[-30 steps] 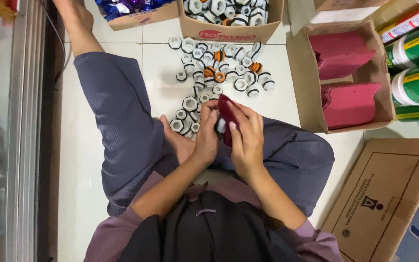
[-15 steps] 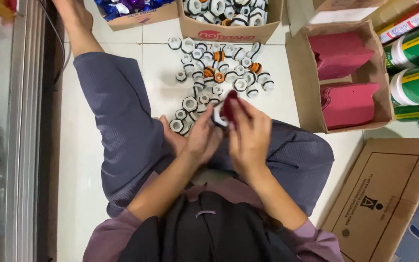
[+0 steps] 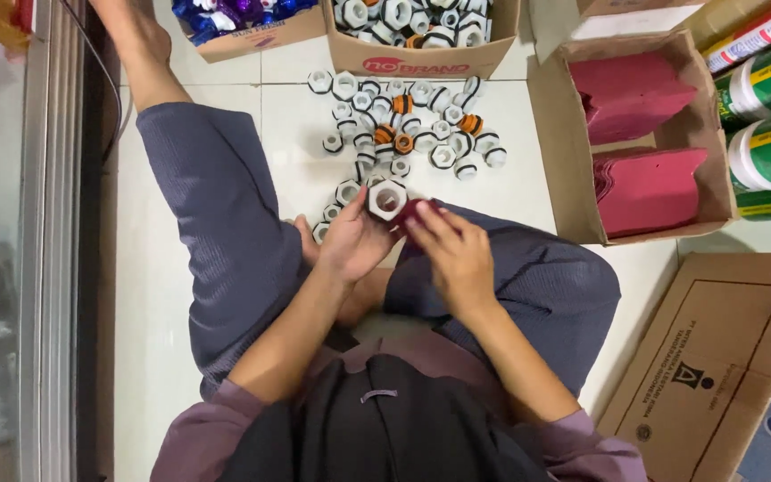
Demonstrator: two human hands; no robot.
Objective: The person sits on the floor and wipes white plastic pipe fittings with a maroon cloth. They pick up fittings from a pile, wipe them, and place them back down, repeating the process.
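While a person sits cross-legged on the white tiled floor, the left hand closes its fingers around a white hexagonal fitting with a round hole and dark ring, lifted above the lap. The right hand, fingers curled, pinches a dark red pouch just beside it. Beyond the hands, loose white and orange fittings litter the floor before a cardboard box; another box holding red pouches sits toward the floor's right edge.
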